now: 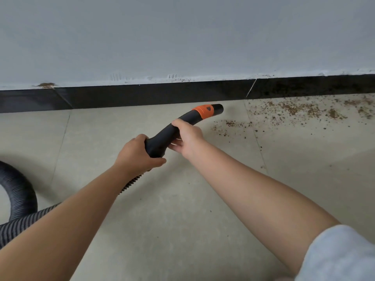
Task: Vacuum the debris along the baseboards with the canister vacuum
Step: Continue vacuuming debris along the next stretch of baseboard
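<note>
Most debris [300, 111] was still on floor [182, 199], scattered right of nozzle [218, 108] along baseboard [142, 94]; stretch left of nozzle looked clean, so roughly half seemed done. You gripped handle with left hand [138, 154] clenched round its base, right hand [187, 136] curled round its neck. Nozzle sat near baseboard, just short of nearest crumbs. More debris sat on baseboard top edge, also unvacuumed. Hose [18, 191] looped behind at left; nothing blocked path rightward.

Both hands [162, 142] gripping (arms outstretched)
</note>
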The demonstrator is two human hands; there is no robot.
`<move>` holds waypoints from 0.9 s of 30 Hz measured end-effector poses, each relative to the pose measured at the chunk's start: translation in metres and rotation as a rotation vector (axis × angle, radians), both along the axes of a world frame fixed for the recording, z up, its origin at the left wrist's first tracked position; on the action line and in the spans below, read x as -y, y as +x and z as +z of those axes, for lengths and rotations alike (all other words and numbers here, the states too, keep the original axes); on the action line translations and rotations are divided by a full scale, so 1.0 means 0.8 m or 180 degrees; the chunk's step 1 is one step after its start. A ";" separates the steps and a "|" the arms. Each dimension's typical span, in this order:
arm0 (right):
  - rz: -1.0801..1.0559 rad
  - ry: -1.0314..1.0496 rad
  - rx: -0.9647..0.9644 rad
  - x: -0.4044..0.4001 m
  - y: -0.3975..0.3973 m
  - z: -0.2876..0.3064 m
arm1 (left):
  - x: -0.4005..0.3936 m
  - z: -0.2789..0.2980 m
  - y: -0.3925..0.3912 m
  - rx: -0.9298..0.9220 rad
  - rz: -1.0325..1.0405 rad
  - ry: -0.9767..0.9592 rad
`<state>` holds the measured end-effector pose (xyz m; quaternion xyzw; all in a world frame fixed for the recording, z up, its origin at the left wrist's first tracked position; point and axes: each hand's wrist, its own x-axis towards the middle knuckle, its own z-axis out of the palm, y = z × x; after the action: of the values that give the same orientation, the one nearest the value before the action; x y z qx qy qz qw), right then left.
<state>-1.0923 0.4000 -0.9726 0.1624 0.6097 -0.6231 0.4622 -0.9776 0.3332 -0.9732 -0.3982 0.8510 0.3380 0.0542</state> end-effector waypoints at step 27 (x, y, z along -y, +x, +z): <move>-0.0497 0.0095 0.0128 -0.073 -0.047 -0.013 | -0.054 -0.013 -0.061 0.0188 -0.0534 -0.0036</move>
<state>-1.1297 0.4586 -0.9832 0.2287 0.5950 -0.6447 0.4219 -1.0262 0.3763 -0.9835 -0.3356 0.8813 0.3155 0.1052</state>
